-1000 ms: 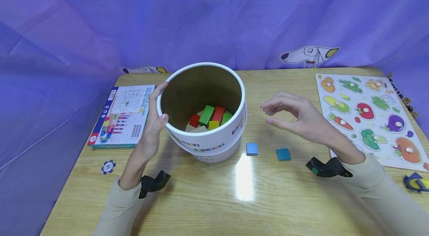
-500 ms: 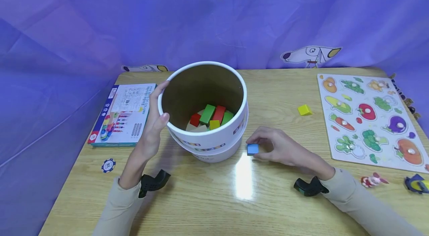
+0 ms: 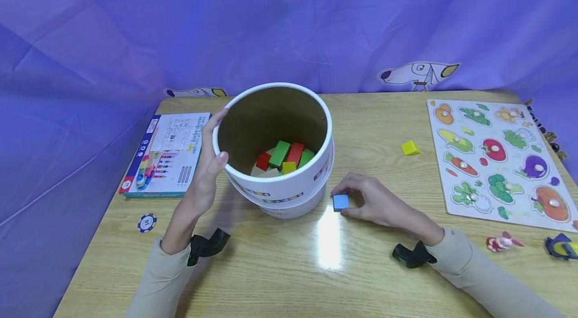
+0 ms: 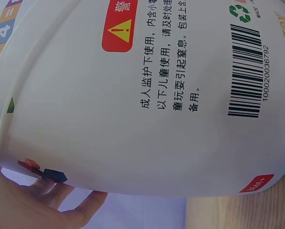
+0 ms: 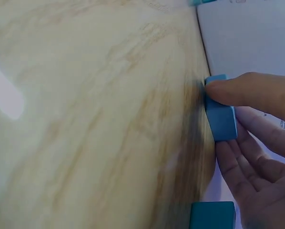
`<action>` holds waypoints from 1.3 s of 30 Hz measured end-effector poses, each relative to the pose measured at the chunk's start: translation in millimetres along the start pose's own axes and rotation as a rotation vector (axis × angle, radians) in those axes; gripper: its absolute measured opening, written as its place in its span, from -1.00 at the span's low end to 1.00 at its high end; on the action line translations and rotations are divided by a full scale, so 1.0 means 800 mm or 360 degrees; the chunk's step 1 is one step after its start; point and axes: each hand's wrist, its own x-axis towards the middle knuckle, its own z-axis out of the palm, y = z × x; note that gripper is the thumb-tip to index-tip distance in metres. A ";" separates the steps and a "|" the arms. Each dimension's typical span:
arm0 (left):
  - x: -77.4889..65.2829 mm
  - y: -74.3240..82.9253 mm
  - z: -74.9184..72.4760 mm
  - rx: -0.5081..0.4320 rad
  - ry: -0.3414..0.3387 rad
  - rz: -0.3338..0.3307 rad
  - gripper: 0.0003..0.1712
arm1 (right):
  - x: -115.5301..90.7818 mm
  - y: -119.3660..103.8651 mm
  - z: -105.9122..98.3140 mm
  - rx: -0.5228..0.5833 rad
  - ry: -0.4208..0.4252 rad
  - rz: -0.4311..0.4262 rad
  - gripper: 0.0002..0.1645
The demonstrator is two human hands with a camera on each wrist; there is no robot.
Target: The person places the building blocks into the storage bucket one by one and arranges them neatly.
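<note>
A white bucket [image 3: 275, 191] stands on the wooden table, with colored blocks [image 3: 280, 154] in green, red and yellow lying at its bottom. My left hand [image 3: 201, 185] holds the bucket's left side near the rim, the thumb at the edge. The left wrist view shows the fingers against the printed outer wall. To the right of the bucket, my right hand [image 3: 375, 201] pinches a small blue block [image 3: 340, 202] between thumb and fingers, low at the tabletop. In the right wrist view a teal block [image 5: 213, 215] lies close below that hand; the head view hides it.
A yellow block [image 3: 410, 148] lies farther back on the right. Beyond it sits a vegetable puzzle board [image 3: 485, 172]. A rabbit figure [image 3: 502, 242] and a blue-yellow toy [image 3: 561, 247] stand at front right. On the left are a flat box [image 3: 164, 155] and a poker chip [image 3: 147, 223].
My right hand has come down and left to the blue block and taken hold of it, uncovering the yellow block and the rabbit figure. The left hand has stayed on the bucket.
</note>
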 end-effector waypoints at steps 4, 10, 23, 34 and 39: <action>0.000 -0.001 0.000 -0.0002 -0.0007 -0.0005 -0.12 | -0.003 -0.001 0.001 -0.0014 0.0039 0.0005 -0.58; 0.002 -0.002 0.003 -0.0004 -0.0017 -0.0007 -0.13 | -0.017 -0.006 -0.012 0.0046 0.0134 0.0030 -0.54; 0.003 0.001 0.005 0.0008 -0.0011 -0.0020 -0.13 | -0.010 -0.086 -0.131 0.0080 0.0519 -0.0362 -0.43; 0.002 -0.002 0.001 0.0015 0.0046 0.0026 -0.12 | 0.058 -0.156 -0.162 0.0012 0.0478 -0.0749 -0.51; 0.001 -0.002 0.003 -0.0004 0.0041 0.0035 -0.10 | 0.083 -0.175 -0.158 0.0054 0.0360 -0.0787 -0.59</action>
